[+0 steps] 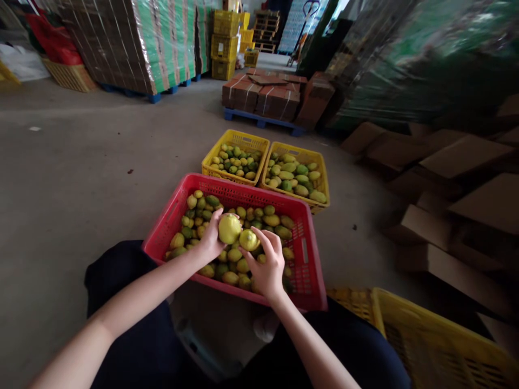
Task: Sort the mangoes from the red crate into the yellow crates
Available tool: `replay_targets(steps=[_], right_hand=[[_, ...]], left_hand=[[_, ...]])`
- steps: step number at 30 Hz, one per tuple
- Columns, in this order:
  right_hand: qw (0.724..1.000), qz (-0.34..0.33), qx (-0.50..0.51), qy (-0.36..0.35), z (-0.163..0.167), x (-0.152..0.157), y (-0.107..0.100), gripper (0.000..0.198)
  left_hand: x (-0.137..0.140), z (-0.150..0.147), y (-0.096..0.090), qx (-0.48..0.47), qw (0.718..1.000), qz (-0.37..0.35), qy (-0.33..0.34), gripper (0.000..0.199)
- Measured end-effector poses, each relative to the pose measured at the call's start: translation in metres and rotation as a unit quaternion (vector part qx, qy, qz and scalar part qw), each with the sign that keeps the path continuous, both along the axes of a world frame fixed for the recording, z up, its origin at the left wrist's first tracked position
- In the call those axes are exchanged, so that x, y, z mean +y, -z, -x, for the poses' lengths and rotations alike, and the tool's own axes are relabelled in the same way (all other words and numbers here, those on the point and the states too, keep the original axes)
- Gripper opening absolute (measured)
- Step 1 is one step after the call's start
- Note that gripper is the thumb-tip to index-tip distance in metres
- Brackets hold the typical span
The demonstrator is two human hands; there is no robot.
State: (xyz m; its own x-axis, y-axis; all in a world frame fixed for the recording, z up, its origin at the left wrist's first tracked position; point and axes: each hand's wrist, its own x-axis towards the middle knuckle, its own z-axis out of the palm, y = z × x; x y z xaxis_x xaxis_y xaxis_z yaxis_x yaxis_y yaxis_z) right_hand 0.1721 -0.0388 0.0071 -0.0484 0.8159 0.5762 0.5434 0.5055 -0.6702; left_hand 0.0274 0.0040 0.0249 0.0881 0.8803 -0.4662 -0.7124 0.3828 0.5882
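Over a red plastic crate [312,259] full of yellow and green lemons [230,277], my two hands are close together. My left hand [211,237] is closed around a large yellow-green lemon [229,229]. A smaller yellow lemon [248,240] sits between the thumb and fingers of my right hand [268,262], right beside the larger one. Whether the two fruits touch, I cannot tell. Both are held above the loose fruit in the crate.
Two yellow crates of fruit, a left one [208,162] and a right one [324,186], stand behind the red crate. Another yellow crate [438,329] is at lower right. Cardboard boxes [454,270] lie along the right. Flattened cartons [263,97] rest on a blue pallet [259,120].
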Motion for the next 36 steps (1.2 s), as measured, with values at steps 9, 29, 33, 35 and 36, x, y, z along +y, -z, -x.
replay_targets(steps=[9,29,33,35,36], right_hand=[[0.837,0.382,0.374,-0.120,0.000,0.012,0.001,0.052],[0.741,0.472,0.475,-0.051,-0.005,0.026,0.008,0.031],[0.801,0.424,0.423,-0.004,-0.005,0.028,0.007,0.037],[0.875,0.331,0.354,0.016,-0.003,0.029,0.007,0.036],[0.908,0.282,0.308,0.023,-0.001,0.029,0.007,0.036]], left_hand=[[0.008,0.014,0.005,-0.088,0.989,0.103,-0.051,0.028],[0.002,0.015,-0.007,-0.160,0.985,0.063,0.008,0.022],[-0.004,0.009,0.000,-0.180,0.983,0.037,-0.008,0.035],[-0.009,0.002,0.006,-0.205,0.978,0.025,0.009,0.045],[-0.012,-0.002,0.010,-0.218,0.975,0.028,0.018,0.047]])
